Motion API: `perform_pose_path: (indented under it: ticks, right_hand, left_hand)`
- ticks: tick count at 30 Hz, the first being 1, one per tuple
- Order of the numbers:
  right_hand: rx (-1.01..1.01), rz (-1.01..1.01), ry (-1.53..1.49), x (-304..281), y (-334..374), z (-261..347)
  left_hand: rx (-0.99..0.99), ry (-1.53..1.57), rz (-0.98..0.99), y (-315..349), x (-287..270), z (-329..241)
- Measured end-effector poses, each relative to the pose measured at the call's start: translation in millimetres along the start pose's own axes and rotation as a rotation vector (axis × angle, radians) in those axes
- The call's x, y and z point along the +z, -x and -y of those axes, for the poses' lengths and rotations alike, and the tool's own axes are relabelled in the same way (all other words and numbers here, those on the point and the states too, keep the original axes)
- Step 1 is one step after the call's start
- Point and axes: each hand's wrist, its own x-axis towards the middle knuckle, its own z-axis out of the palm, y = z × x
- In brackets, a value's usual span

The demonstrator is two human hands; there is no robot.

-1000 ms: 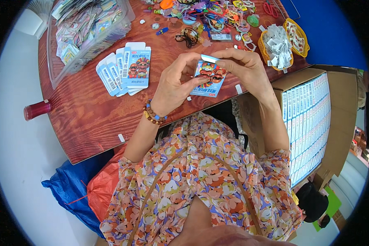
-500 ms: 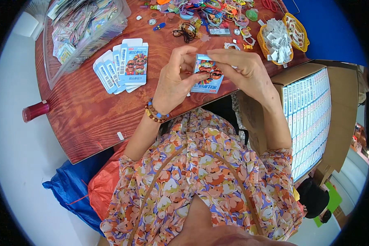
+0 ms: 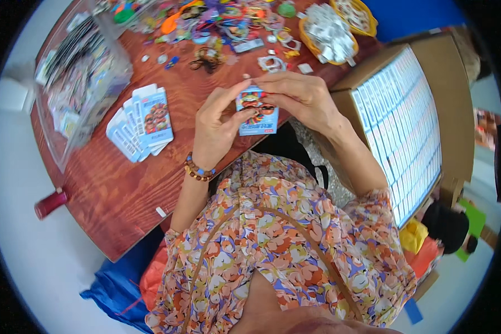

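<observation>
Fingers, left hand [image 3: 217, 125]: thumb and forefinger are pinching the left edge of the small printed card packet [image 3: 257, 111], closed on it.
Fingers, right hand [image 3: 300, 97]: curling over the packet's top edge from the right, also gripping it.
Packet position: being held just above the counter [image 3: 111, 183] edge, between both hands, in front of the person's chest.
Packet long axis: running away from the body, top end under the right fingertips, bottom end hanging free toward the person.
Nearer hand: both are touching; the right is covering more of the upper end.
Held packets: one.
Finished packets on counter [image 3: 142, 119]: a fanned stack to the left, roughly five or six edges showing; exact count cannot be told.
Clear bag of packets [image 3: 78, 83]: one, far left.
Yellow bowls [image 3: 328, 33]: two, far right of the counter, holding small white pieces.
Cardboard box of white packets [image 3: 412, 122]: one, standing to the right.
Loose coloured trinkets [image 3: 217, 22]: too many to count.
Bead bracelets [image 3: 197, 170]: two, on the left wrist.
</observation>
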Motion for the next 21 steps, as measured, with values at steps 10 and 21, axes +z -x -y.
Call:
perform_pose_path:
  ticks: [10,21]
  right_hand:
    - [0.29,-0.107,-0.258,-27,30,-1]
    - [0.342,-0.12,-0.37,-51,36,16]
  left_hand:
    - [-0.197,0.214,0.115,-19,29,-15]
    - [-0.084,0.064,0.238,-34,37,-31]
